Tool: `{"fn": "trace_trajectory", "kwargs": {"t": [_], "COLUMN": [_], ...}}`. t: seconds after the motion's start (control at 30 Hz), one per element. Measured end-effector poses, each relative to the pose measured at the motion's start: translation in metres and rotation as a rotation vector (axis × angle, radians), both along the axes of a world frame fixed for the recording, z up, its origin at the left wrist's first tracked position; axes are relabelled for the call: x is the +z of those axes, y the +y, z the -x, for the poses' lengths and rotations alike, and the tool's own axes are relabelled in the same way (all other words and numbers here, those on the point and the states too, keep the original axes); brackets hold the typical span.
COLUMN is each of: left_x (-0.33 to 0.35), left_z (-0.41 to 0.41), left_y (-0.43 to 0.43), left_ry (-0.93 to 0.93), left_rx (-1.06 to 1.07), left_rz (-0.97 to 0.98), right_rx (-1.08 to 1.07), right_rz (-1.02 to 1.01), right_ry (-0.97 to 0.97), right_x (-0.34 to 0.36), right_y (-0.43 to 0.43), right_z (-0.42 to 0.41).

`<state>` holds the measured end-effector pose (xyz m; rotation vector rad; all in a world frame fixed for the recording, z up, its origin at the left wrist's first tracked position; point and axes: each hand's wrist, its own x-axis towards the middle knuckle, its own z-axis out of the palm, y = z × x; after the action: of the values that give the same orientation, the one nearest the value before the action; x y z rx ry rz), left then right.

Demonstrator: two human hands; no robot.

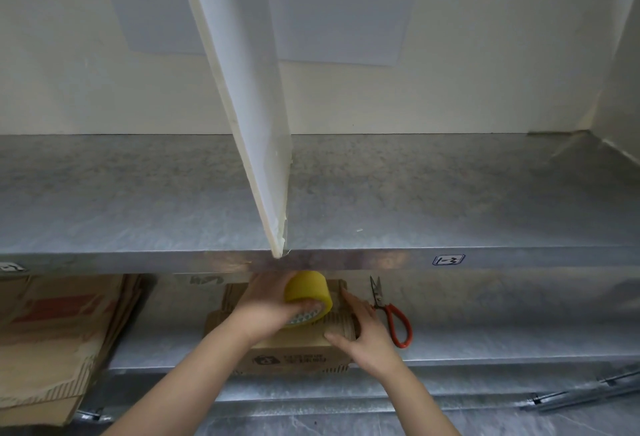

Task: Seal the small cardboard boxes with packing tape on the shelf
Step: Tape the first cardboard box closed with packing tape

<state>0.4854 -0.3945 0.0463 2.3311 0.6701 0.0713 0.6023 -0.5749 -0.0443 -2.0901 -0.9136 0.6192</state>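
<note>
grey metal shelves fill the view, two of them, one over the other, with a pale wall behind. one white board [256,124] stands upright on the upper shelf [450,193] and splits it in two. the shelf top looks dull and speckled, and a small sticker [448,259] sits on its front edge.

one small cardboard box [291,359] sits on the lower shelf [485,338], near the front edge, right under the board. it is brown, with ridged stripes on top and a dark print on the near side.

the left hand [266,307] holds one roll of tape [308,288] on top of the box. its fingers [304,305] curl round the roll from below and grip it. the roll is yellow, round and smooth.

the right hand [363,328] lies flat against the right side of the box. its fingers [349,297] are straight and close together, and they point away from the person. the thumb is spread wide and rests on the top near the front edge.

one pair of scissors [391,314] lies on the lower shelf just beside the right hand. the blades are metal and the loop handles are red.

one pile of flat brown cardboard [52,331] lies to the left, apart from the box.
</note>
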Motion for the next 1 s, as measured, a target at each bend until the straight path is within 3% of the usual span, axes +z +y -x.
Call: {"fn": "trace_trajectory", "kwargs": {"t": [0.13, 0.23, 0.53, 0.73, 0.87, 1.0], "left_x": [-0.002, -0.003, 0.009, 0.007, -0.008, -0.013], "left_z": [0.020, 0.025, 0.030, 0.048, 0.073, 0.091], "left_y": [0.007, 0.009, 0.018, 0.038, 0.047, 0.046], "left_ry": [-0.078, -0.102, 0.009, 0.118, 0.102, -0.043], "left_rx": [0.070, 0.058, -0.109, -0.174, -0.144, -0.054], "left_rz": [0.161, 0.179, -0.026, -0.324, -0.160, -0.024], "right_rx": [0.071, 0.033, -0.025, -0.048, -0.076, -0.091], "right_rz": [0.060, 0.049, 0.025, 0.030, 0.010, 0.003], "right_ry": [0.027, 0.033, 0.202, 0.264, 0.322, 0.353], "right_x": [-0.002, -0.006, -0.006, -0.004, -0.004, -0.004], "right_y": [-0.001, 0.000, 0.000, 0.000, 0.001, 0.001], "right_z": [0.000, 0.005, 0.015, 0.014, 0.014, 0.014]}}
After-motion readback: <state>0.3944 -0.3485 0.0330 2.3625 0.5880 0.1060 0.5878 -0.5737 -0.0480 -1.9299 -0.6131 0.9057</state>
